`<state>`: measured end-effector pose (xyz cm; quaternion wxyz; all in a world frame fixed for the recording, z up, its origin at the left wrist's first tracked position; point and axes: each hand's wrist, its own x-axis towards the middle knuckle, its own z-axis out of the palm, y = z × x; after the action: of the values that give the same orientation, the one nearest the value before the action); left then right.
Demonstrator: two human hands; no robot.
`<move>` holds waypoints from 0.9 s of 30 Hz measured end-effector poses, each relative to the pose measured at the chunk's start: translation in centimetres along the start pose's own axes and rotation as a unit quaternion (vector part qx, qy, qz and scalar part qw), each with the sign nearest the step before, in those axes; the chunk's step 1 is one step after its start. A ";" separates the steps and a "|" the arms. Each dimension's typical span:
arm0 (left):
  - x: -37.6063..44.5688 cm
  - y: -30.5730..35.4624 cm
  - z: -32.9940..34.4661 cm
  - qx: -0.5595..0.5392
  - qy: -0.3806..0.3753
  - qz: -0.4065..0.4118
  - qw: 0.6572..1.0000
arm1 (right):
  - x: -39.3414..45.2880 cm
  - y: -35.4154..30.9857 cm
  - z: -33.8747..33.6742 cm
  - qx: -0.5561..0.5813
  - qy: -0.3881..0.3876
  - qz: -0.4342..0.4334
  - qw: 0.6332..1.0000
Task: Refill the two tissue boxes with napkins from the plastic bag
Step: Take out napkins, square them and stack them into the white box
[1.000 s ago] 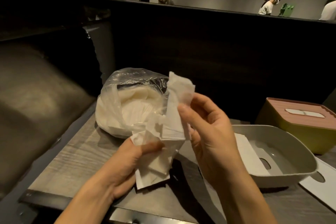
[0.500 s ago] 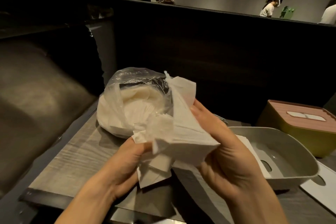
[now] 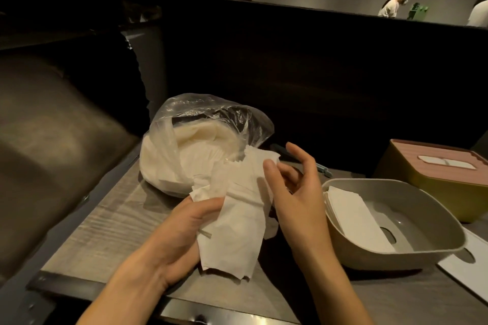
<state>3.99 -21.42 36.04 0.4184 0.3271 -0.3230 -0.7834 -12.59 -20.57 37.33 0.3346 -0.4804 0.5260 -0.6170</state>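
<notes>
My left hand (image 3: 179, 235) grips a loose bunch of white napkins (image 3: 232, 227) above the table, in front of the clear plastic bag (image 3: 206, 116). More napkins (image 3: 200, 150) fill the bag, whose mouth faces me. My right hand (image 3: 298, 192) is beside the bunch with fingers spread, its thumb against the top corner. To the right lies the open grey tissue box (image 3: 412, 253) with a flat napkin stack (image 3: 353, 219) inside. Behind it stands the yellow tissue box with a pink lid (image 3: 435, 182), closed.
A white flat panel with a slot (image 3: 470, 269) lies at the table's right edge. A padded booth seat (image 3: 52, 140) is on the left and a dark partition (image 3: 317, 74) rises behind the table. People stand far behind it.
The napkin bunch has dropped lower and lies flatter in my left hand. My right hand has released its hold on the bunch and opened its fingers beside it.
</notes>
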 end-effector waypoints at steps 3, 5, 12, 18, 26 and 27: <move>-0.2 0.2 0.2 -0.075 0.000 -0.014 0.997 | -0.2 0.2 0.3 0.013 -0.009 -0.002 1.000; -0.4 0.2 0.4 -0.091 -0.009 -0.010 0.996 | -0.4 0.2 0.5 0.008 -0.016 -0.016 1.000; 0.0 0.0 -0.3 -0.023 0.093 0.051 0.994 | -1.6 1.2 -0.5 -0.248 -0.081 -0.212 0.942; 0.1 0.0 -0.4 -0.031 0.095 0.044 0.994 | -1.2 1.8 -0.9 -0.252 -0.080 -0.176 0.948; -0.3 0.4 0.0 -0.043 0.067 0.046 0.996 | -0.9 2.1 -0.9 -0.272 -0.056 -0.179 0.944; -0.3 0.4 0.0 -0.046 0.068 0.047 0.996 | -0.9 2.1 -0.9 -0.283 -0.057 -0.179 0.941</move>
<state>4.33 -21.31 36.43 0.4904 0.3445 -0.2729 -0.7526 -13.33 -19.89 35.11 0.0985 -0.6755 0.5642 -0.4643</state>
